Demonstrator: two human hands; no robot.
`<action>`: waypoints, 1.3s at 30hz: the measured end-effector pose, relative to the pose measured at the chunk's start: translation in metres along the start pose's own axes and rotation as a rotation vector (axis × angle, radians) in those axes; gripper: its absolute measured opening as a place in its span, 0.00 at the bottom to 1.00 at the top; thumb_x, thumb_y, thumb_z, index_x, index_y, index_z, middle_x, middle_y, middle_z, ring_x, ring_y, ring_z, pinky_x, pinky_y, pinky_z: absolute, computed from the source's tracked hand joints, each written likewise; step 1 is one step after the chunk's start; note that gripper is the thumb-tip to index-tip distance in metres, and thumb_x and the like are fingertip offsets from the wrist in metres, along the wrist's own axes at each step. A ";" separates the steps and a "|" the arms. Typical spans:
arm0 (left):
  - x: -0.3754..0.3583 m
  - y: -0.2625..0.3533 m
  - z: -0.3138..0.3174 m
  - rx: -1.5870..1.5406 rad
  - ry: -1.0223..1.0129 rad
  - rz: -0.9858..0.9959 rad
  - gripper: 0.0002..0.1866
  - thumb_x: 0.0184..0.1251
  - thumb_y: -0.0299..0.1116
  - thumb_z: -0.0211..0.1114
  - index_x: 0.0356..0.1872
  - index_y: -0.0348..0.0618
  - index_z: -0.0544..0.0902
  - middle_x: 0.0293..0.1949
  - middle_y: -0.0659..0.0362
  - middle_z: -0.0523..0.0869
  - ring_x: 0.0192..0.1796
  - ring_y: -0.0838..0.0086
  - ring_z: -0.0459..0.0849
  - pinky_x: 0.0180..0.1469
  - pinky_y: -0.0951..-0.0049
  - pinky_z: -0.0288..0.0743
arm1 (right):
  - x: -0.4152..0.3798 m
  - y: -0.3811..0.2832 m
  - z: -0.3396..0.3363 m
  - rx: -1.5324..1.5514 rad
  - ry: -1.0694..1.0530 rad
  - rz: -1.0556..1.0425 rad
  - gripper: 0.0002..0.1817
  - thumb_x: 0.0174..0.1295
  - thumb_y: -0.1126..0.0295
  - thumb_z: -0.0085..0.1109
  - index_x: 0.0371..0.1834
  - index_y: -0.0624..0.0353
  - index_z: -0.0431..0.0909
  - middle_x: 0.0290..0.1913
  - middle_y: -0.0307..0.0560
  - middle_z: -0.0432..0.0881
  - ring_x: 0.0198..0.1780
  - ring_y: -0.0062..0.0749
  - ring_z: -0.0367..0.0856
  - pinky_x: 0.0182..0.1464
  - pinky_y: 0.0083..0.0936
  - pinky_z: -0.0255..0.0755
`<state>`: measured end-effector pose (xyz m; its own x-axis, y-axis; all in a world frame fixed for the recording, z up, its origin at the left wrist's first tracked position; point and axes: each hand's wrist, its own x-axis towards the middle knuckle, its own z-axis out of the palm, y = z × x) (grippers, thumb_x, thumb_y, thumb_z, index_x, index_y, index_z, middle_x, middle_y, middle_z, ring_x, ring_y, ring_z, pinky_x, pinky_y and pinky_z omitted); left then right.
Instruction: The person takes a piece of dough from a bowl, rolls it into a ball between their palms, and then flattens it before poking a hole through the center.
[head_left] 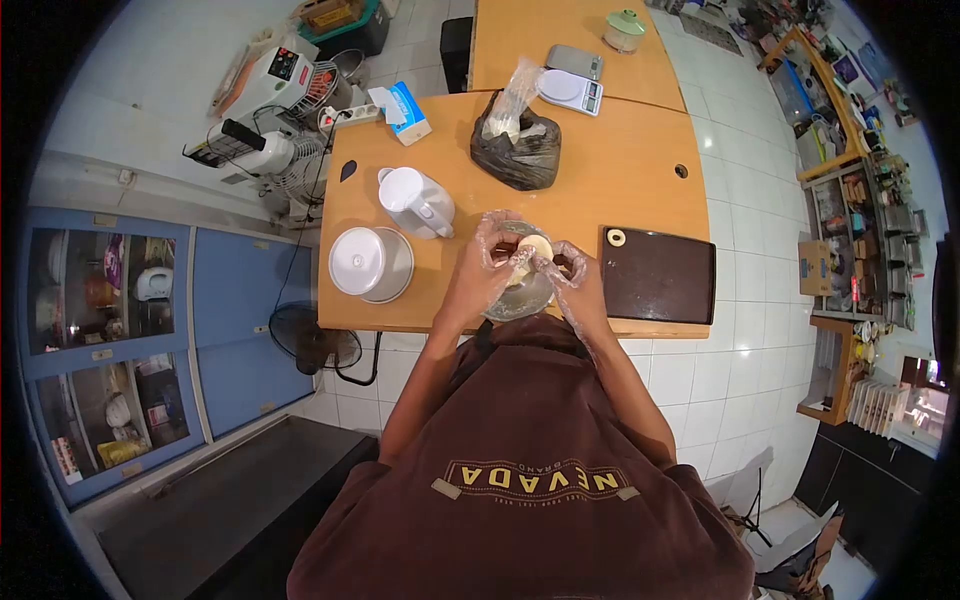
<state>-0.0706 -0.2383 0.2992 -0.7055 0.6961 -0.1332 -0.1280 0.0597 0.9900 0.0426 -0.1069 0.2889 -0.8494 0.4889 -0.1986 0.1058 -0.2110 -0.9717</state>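
Both hands are coated with white flour or dough. Between them, a small pale piece of dough [536, 245] is pinched by the fingertips. My left hand [494, 262] closes on it from the left side, and my right hand [574, 283] from the right. Under the hands stands a round bowl [517, 303], partly hidden by them; its contents cannot be made out fully. To the right lies a dark brown tray [660, 278] with a small pale dough ring [616, 238] in its upper left corner.
Left of the bowl are a white pitcher [408, 198] and a white lidded container [370, 265]. Beyond are a black plastic bag [520, 160], a blue and white box [408, 115], a white scale [567, 90], a grey scale [575, 62] and a green-lidded jar [624, 32].
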 end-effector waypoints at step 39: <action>0.013 -0.005 0.023 0.161 -0.077 0.036 0.15 0.75 0.26 0.68 0.59 0.32 0.84 0.54 0.53 0.89 0.57 0.73 0.86 0.62 0.70 0.81 | 0.020 0.010 -0.048 0.013 -0.112 0.013 0.11 0.71 0.71 0.69 0.51 0.66 0.84 0.45 0.42 0.88 0.46 0.20 0.84 0.51 0.22 0.78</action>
<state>-0.0630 -0.2126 0.2933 -0.6515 0.7521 -0.0993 0.0141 0.1429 0.9896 0.0518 -0.0587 0.2694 -0.9006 0.3884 -0.1952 0.1113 -0.2281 -0.9673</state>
